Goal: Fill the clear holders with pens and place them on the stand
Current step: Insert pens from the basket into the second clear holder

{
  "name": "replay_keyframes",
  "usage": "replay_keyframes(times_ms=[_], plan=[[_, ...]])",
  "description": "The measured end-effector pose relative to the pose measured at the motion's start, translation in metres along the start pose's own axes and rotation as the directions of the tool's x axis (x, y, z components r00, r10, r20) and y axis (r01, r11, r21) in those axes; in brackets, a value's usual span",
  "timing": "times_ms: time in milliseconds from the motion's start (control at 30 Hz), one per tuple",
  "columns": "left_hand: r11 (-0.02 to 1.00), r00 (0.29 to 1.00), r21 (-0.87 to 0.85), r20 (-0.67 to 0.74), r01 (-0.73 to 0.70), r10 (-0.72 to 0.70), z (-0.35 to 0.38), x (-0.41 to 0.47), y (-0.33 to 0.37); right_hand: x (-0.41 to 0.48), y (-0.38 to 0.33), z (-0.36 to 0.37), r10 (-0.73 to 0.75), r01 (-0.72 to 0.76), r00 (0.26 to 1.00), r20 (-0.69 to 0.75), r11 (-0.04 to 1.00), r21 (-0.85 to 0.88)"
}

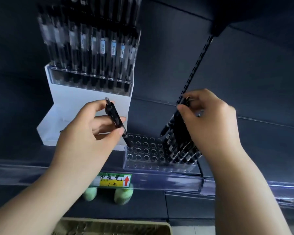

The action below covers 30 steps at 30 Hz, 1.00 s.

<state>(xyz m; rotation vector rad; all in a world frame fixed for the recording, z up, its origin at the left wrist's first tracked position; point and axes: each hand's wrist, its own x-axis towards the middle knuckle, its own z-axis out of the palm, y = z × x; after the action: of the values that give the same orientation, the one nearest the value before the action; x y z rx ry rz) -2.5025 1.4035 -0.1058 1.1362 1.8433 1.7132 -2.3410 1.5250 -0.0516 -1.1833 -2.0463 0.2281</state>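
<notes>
Head view: hands apart; left hand (85,133) pinches one black pen (115,118), tip angled down at the left-most holes of the clear holder (143,164), seemingly to seat it. Right hand (210,119) grips the tops of a bundle of pens (178,141) standing in that holder's right end, likely steadying them. Holder rests on the shelf (176,181), not yet on the white stand (85,102) up-left of it, where a filled holder (92,78) sits.
</notes>
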Motion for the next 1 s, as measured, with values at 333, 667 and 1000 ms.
replay_keyframes(times_ms=[333,667,1000], plan=[[1.0,1.0,-0.002,0.009,-0.02,0.02,0.003,-0.004,0.004,-0.002,-0.001,0.01,-0.072,0.074,0.997,0.026,0.995,-0.066],[1.0,1.0,0.022,-0.011,-0.022,0.022,-0.008,0.002,-0.003,-0.002,0.004,0.013,-0.166,0.155,0.983,-0.074,0.978,-0.137],[1.0,1.0,0.023,-0.029,-0.011,0.012,-0.006,0.002,-0.002,-0.007,0.004,0.012,-0.265,0.251,0.964,-0.014,0.927,-0.279]])
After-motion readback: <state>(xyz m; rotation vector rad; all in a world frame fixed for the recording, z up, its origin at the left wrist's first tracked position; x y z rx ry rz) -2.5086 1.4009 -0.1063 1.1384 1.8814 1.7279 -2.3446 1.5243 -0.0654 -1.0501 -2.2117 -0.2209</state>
